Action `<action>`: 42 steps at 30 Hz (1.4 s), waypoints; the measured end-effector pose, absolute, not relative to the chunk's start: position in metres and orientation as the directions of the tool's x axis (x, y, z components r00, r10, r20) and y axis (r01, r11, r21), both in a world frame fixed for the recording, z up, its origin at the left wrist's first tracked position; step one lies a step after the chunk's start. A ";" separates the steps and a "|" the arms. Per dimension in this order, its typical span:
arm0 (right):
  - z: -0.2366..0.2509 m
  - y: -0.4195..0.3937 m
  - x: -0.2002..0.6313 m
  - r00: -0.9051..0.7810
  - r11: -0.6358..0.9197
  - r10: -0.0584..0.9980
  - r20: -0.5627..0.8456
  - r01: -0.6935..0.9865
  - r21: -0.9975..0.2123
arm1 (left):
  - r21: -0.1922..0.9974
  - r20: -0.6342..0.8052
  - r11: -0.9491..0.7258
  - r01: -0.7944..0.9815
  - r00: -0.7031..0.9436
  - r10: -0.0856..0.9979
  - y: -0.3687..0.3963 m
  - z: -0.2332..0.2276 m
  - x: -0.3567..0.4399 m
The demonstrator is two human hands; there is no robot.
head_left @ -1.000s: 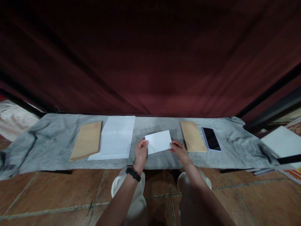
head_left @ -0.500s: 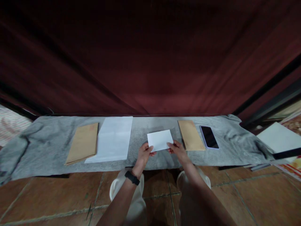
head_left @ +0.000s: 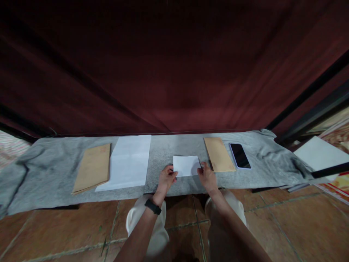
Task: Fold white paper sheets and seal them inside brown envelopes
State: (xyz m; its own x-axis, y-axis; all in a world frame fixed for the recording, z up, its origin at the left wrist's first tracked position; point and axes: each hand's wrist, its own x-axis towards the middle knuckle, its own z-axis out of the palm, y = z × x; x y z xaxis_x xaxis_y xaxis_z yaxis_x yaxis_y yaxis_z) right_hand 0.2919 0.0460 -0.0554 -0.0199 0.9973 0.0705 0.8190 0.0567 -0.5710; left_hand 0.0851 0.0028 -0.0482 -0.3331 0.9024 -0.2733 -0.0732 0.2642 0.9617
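Observation:
A small white folded paper [head_left: 187, 166] lies low over the grey cloth in front of me. My left hand [head_left: 167, 177] pinches its lower left corner, thumb on top. At the right edge of the paper is my right hand [head_left: 207, 177], its fingers curled and closed on that edge; the fingertips are partly hidden. Just beyond the right hand lies a brown envelope [head_left: 219, 154]. To the left are larger white sheets [head_left: 130, 161], lying flat and partly beside a stack of brown envelopes [head_left: 92, 166].
A phone [head_left: 240, 155] with a pale purple case lies right of the single envelope. Grey cloth [head_left: 54, 174] covers the narrow table. A dark red curtain [head_left: 174, 91] hangs behind it. Dark metal bars [head_left: 313, 87] and a white board [head_left: 321, 153] stand at the right.
The paper has gone from tilted to level and sits slightly lower. My right hand has turned, its fingers now curled at the paper's right edge. The view has shifted slightly.

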 end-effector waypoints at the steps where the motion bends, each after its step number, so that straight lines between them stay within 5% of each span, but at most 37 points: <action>1: -0.053 0.044 0.292 -0.015 0.068 0.994 0.107 0.858 -0.510 | 0.961 -0.273 0.271 -0.053 -0.336 0.902 0.003 -0.049 0.085; 6: -0.045 0.032 0.283 -0.301 0.393 0.917 0.262 0.790 -0.470 | 0.950 -0.260 0.304 0.073 -0.354 0.899 0.000 -0.049 0.084; 12: -0.053 0.004 0.269 -0.673 0.699 0.699 0.242 0.571 -0.430 | 0.887 -0.223 0.350 0.302 -0.384 0.896 -0.005 -0.040 0.086; 30: -0.060 -0.006 0.315 -0.513 0.586 0.805 0.298 0.767 -0.261 | 0.525 -0.087 0.358 0.772 -0.370 0.925 -0.024 -0.027 0.102; 35: -0.059 -0.006 0.310 -0.500 0.576 0.809 0.308 0.778 -0.250 | 0.253 0.207 0.050 0.966 -0.104 0.973 -0.035 -0.028 0.120; 39: -0.059 -0.005 0.310 -0.510 0.576 0.811 0.286 0.782 -0.238 | 0.195 0.262 -0.271 0.943 0.216 0.941 -0.046 -0.044 0.146; 42: -0.059 -0.005 0.313 -0.538 0.595 0.799 0.269 0.772 -0.223 | 0.163 0.262 -0.293 0.942 0.245 0.933 -0.053 -0.057 0.159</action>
